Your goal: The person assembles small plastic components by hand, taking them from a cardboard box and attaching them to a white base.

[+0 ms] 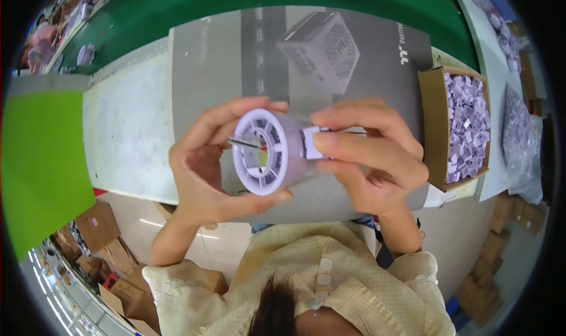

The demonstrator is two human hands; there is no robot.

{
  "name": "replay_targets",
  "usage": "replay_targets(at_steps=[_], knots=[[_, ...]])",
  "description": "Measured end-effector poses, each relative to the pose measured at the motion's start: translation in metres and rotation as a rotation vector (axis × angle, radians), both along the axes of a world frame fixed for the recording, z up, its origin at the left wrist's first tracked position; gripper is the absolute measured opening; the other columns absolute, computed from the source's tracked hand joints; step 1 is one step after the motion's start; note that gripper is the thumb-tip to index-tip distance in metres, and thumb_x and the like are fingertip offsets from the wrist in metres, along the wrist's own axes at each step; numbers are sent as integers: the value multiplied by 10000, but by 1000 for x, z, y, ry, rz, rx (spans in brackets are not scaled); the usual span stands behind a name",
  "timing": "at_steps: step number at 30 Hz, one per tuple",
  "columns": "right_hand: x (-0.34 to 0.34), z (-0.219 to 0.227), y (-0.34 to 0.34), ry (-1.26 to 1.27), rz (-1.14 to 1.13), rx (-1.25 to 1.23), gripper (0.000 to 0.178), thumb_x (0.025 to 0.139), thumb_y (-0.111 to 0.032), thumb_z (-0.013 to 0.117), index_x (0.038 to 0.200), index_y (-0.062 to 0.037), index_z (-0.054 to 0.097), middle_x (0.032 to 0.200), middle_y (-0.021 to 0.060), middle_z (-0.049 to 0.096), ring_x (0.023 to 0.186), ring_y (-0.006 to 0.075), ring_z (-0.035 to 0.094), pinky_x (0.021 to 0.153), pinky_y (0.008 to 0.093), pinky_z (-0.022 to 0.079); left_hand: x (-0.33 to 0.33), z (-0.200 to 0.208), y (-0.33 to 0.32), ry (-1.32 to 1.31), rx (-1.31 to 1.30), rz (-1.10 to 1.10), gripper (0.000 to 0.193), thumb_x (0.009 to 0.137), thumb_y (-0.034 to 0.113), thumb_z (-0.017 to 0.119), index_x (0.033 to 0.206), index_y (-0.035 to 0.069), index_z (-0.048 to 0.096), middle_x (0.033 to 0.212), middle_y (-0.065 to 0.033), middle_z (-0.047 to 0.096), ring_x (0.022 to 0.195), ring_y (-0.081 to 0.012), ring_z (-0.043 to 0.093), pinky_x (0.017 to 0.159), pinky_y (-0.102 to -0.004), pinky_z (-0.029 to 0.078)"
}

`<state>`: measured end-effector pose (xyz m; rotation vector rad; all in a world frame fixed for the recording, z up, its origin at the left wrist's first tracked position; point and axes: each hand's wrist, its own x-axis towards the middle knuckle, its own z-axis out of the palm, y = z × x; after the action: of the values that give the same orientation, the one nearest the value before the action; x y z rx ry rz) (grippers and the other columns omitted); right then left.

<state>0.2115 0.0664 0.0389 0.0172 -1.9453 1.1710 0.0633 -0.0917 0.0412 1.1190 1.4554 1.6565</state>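
Note:
My left hand [200, 165] is wrapped round a pale lilac cylindrical housing [283, 153], fingers on its far side and thumb underneath. Its ringed, spoked end faces left, and a bundle of thin wires [244, 142] with a bit of red pokes out of the hollow middle. Between the thumb and fingers of my right hand [380, 150] is a small lilac square piece [313, 147], pressed against or right beside the cylinder's right side. Whether that piece is seated in the housing cannot be told, as my fingertips cover part of it.
Below my hands lies a large grey printed cardboard sheet or box [224, 58] on the white bench [127, 117]. An open carton [433, 129] full of small lilac pieces stands at the right. A green belt [206, 5] runs along the far side; cardboard boxes [97, 224] sit on the floor.

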Motion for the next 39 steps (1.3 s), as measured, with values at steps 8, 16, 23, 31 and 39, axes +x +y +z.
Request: replay_targets(at_steps=[8,16,23,31,39], knots=[[-1,10,-52,21,-70,-370,319,624,86,800,921,-2,726,948,168,717,764,245,671,656,290,523,50,-29,-29,-406,311,160,962,580,152,948,1359,-24,412,1308,-212,552,1292,-323,503,1105,-459,387],[1,4,-92,58,128,-172,253,670,134,746,869,-21,758,1020,167,685,748,194,615,570,241,519,76,-15,-86,-338,332,332,1137,476,488,912,1361,-43,434,1267,-182,592,1201,-313,582,1011,-421,491],[0,-5,-115,68,296,-163,289,672,143,723,902,-29,754,1022,174,688,737,189,617,584,244,522,80,-16,-127,-305,275,408,1144,481,423,951,1374,-60,425,1257,-202,611,1205,-304,582,1023,-428,478],[-9,-55,-246,-320,682,-1085,235,810,37,732,1040,21,684,1091,150,698,964,200,684,842,298,551,140,-60,-238,-342,86,1066,1116,476,556,932,1314,22,424,1310,-234,547,1249,-389,523,1062,-529,415],[-21,-152,-282,-651,633,-1249,193,954,-45,599,1128,23,649,1151,116,685,1071,144,632,922,280,510,134,-143,-239,-388,-175,1166,663,647,107,854,1217,-33,544,1318,-155,567,1118,-203,587,996,-339,450]])
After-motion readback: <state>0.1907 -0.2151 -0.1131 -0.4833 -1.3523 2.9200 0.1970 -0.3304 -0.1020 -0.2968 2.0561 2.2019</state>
